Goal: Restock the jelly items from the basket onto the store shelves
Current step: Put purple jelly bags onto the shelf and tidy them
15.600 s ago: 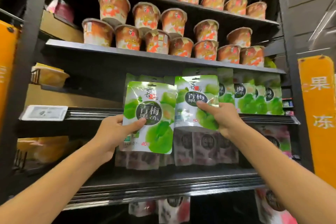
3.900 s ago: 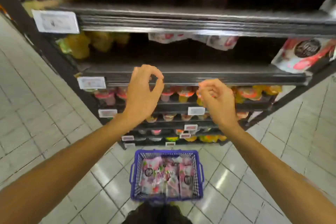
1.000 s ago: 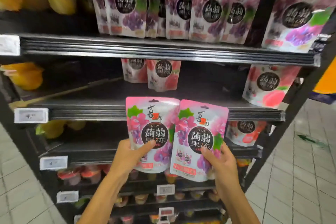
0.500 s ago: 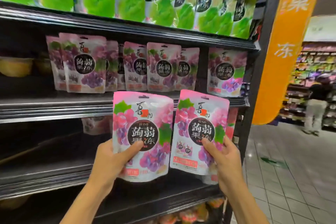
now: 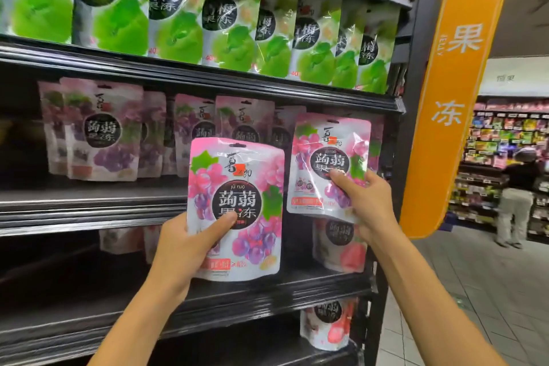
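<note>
Two pouches of grape jelly are held up in front of the store shelves, one in each hand. The left pouch (image 5: pixel 236 208) is gripped near its lower left edge by the left hand (image 5: pixel 181 246), with the thumb laid across the front just under the dark round label. The right pouch (image 5: pixel 329 163) is pinched at its lower right part by the right hand (image 5: pixel 364 202), the thumb pressed on the front near the label, and it is raised higher and farther in, in front of the right end of the middle shelf (image 5: pixel 89 205).

Both pouches are glossy and flat, with white lower edges, pink and purple grape pictures, a green leaf at the upper left, a small hanging slot at the top, and a black circle carrying pale characters. A red strip with small print is seen near the bottom of each. The film is creased and catches the light.

Matching purple pouches (image 5: pixel 101 131) are stood in a row at the back of the middle shelf. Green pouches (image 5: pixel 178 15) are lined up on the shelf above. Peach-pink pouches (image 5: pixel 341 244) are seen on the lower shelf, behind and below the right pouch. An orange hanging sign (image 5: pixel 451 104) is seen at the right, and a person (image 5: pixel 517 199) stands far off in the aisle.
</note>
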`<act>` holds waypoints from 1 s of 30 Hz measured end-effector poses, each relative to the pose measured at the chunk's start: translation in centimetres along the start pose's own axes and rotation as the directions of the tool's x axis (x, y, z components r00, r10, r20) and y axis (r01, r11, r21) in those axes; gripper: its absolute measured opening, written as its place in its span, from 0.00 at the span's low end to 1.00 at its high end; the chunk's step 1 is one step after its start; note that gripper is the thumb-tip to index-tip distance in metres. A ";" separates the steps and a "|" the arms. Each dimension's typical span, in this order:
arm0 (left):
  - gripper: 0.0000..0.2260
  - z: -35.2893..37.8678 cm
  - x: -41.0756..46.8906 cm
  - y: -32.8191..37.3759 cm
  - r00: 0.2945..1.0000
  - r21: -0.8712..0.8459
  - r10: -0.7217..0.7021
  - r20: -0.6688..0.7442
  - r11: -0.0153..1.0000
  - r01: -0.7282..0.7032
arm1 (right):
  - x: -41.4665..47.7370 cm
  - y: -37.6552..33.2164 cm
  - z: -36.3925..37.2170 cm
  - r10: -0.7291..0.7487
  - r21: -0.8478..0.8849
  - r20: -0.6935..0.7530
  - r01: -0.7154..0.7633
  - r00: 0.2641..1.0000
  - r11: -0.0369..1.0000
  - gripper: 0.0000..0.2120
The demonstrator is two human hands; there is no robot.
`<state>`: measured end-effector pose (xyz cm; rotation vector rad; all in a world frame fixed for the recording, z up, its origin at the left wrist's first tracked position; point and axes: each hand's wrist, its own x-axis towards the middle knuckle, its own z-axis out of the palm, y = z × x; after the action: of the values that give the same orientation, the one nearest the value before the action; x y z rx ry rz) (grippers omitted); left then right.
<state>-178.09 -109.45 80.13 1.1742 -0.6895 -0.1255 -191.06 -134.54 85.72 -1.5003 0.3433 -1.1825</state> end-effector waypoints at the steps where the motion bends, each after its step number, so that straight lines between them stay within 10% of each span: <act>1: 0.22 0.4 0.3 0.0 1.000 0.005 -0.002 0.001 1.000 0.002 | 0.8 -0.1 0.0 0.008 -0.013 -0.001 -0.008 1.000 1.000 0.21; 5: 0.24 2.0 1.1 0.1 1.000 -0.005 -0.001 0.009 1.000 0.001 | 3.7 0.0 0.3 0.013 -0.037 0.010 -0.012 1.000 0.999 0.34; 21: 0.23 4.0 1.9 -1.4 1.000 0.035 -0.015 -0.023 0.999 0.016 | 7.1 1.3 0.8 -0.129 -0.206 0.073 0.141 0.989 0.968 0.35; 30: 0.18 4.1 1.9 -1.9 0.999 0.024 -0.022 -0.038 0.999 0.023 | 5.7 2.9 -1.8 -0.299 -0.338 0.077 0.307 0.951 0.890 0.19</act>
<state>-178.40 -114.37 80.11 1.2047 -0.6464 -0.1136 -188.79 -140.78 85.63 -1.9272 0.3213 -1.4015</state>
